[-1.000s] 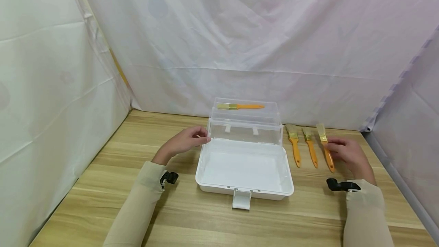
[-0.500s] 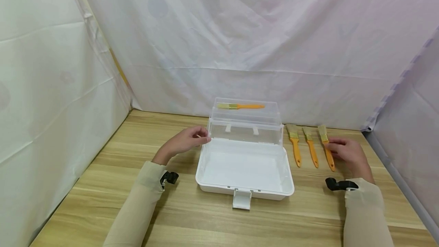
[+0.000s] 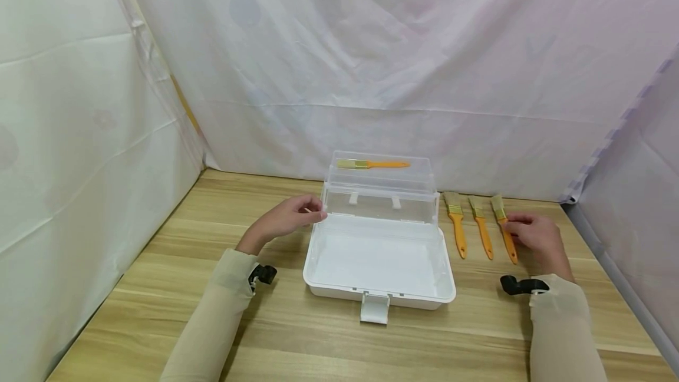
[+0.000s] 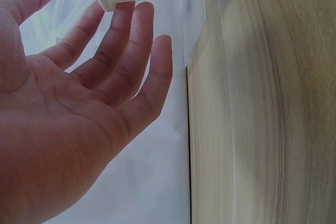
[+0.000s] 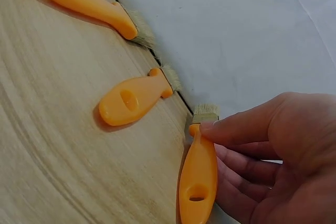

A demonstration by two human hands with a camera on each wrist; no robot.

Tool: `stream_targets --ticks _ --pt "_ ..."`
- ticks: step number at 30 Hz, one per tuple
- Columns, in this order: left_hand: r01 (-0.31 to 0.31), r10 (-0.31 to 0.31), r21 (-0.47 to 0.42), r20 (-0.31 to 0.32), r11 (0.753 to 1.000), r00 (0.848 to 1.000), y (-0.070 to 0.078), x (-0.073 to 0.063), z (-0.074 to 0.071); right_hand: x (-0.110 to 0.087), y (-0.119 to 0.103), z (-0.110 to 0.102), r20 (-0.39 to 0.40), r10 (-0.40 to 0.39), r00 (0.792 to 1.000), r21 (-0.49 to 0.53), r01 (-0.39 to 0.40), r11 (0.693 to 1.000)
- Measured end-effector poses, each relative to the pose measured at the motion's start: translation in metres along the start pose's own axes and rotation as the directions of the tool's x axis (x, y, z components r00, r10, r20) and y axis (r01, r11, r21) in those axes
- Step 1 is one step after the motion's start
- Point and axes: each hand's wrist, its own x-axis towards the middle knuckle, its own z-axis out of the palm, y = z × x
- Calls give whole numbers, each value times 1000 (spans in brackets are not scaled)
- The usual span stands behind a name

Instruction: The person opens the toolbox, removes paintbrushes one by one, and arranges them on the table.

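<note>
My right hand (image 3: 537, 236) pinches the rightmost paintbrush (image 3: 506, 234) near the top of its orange handle, thumb on the near face in the right wrist view. That brush lies roughly parallel to two others, a wide paintbrush (image 3: 457, 229) and a narrower paintbrush (image 3: 481, 230). At the left, my left hand (image 3: 286, 217) is at the rear left corner of the white box (image 3: 313, 285), fingers loosely bent. In the left wrist view, some fingertips reach the underside of a white edge; whether they press it is unclear.
The box's clear lid (image 3: 382, 184) stands raised at the back. Another orange paintbrush (image 3: 387, 164) lies across the lid's upper part. A white latch (image 3: 374, 309) hangs at the box's front. White cloth (image 3: 371, 75) hangs behind the wooden table (image 3: 297, 341).
The brush in my right hand has come down a little, its bristle end lowering toward the table. My right hand and forearm have shifted slightly left. The left hand stays where it was.
</note>
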Motion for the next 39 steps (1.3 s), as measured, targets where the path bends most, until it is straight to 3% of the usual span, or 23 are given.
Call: stream_targets --ticks 15,32,39 --pt "16 -16 11 1 1000 1000 -2 0 0 -1 -5 6 -97 -2 995 -120 -10 993" --pt "24 -24 11 -6 1000 1000 -1 1 0 -5 -6 1 -120 -78 990 -282 41 959" --pt "24 -24 9 -5 1000 1000 -1 1 0 -6 -7 1 -122 -90 988 -283 52 958"
